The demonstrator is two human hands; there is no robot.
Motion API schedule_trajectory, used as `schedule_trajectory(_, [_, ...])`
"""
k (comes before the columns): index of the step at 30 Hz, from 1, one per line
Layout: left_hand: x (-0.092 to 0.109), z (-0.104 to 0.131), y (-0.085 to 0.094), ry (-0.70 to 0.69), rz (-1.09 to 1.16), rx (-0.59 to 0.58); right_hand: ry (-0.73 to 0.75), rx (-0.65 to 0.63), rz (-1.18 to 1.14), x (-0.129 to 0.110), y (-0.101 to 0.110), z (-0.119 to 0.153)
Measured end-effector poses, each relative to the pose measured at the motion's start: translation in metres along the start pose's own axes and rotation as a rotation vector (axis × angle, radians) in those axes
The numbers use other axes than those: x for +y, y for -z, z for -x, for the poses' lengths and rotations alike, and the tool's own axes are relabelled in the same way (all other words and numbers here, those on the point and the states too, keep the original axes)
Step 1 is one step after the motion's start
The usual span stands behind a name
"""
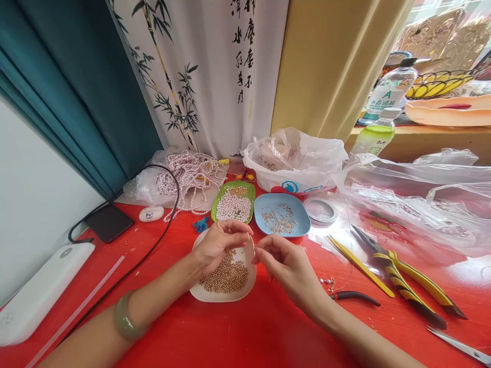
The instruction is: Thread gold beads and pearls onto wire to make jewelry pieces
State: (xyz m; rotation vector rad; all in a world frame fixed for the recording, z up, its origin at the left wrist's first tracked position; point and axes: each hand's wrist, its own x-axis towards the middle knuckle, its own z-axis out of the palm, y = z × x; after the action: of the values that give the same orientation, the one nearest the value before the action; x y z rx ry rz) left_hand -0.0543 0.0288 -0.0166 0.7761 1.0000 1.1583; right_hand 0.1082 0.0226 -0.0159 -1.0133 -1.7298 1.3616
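My left hand (224, 245) is over a white dish (245, 294) of small gold beads (226, 275), its thumb and fingers pinched. Just to the right, my right hand (282, 260) has thumb and index finger pressed together by the dish's edge. What either pinch holds is too small to make out. Behind the hands, a green dish (252, 204) holds pinkish-white and gold beads, and a blue dish (303, 220) holds small metal pieces. Strands of pink beads (184, 174) lie at the back left.
Pliers (406, 281), yellow tweezers (360, 266), dark-handled pliers (356, 296) and scissors (460, 346) lie on the right. Plastic bags (299, 158) stand behind. On the left are a phone (109, 223), a black cable (153, 245) and a white device (49, 291).
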Motion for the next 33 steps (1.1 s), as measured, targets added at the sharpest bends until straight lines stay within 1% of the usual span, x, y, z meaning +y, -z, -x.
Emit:
schedule_trajectory(5, [-0.0004, 0.0006, 0.0002, -0.001, 0.008, -0.003, 0.014, 0.017, 0.008, -0.0009, -0.0008, -0.0006])
schedule_trajectory(10, [0.001, 0.001, -0.0019, 0.011, 0.017, -0.052, 0.045, 0.018, 0.037, 0.0024, -0.0026, -0.0033])
schedule_trajectory(16, [-0.0007, -0.0002, 0.0021, 0.033, 0.081, -0.088, 0.051, 0.106, -0.033, 0.0028, -0.0005, -0.0047])
schedule_trajectory(20, [-0.0022, -0.0017, 0.0048, 0.046, 0.111, -0.065, 0.037, 0.133, -0.049, -0.0001, 0.0003, -0.0025])
schedule_trajectory(33, [-0.0032, -0.0026, 0.0048, 0.005, 0.096, -0.042, -0.013, 0.127, -0.05, -0.001, -0.0005, -0.0011])
